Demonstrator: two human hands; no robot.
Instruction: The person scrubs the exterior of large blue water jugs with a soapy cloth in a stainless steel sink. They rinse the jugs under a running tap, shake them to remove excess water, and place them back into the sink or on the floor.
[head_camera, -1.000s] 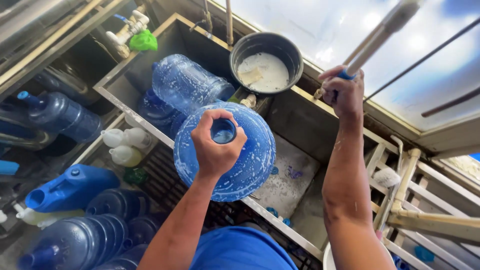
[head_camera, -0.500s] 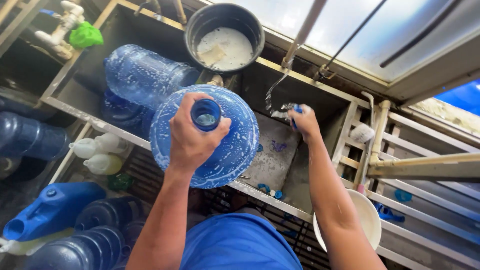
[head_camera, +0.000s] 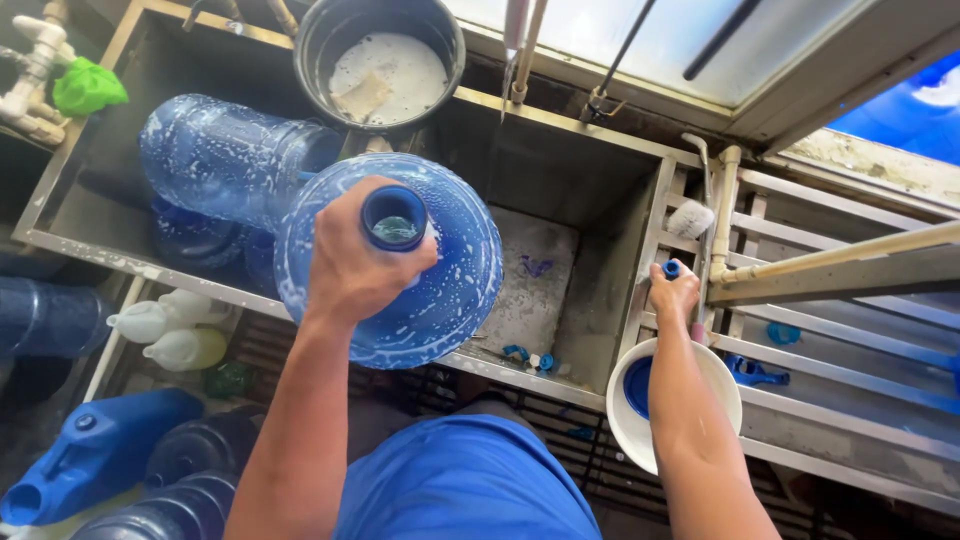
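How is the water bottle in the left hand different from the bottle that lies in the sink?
The held bottle stands upright, its open neck gripped by the left hand; the sink bottle lies on its side, untouched. The held bottle hangs over the sink's front rim; the other rests inside. Both are big, blue, clear and soapy.

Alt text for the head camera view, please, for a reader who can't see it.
Seen from above, a person's left hand grips the neck of a soapy blue water jug over a metal sink. The right hand holds a small blue-tipped handle above a white bowl.
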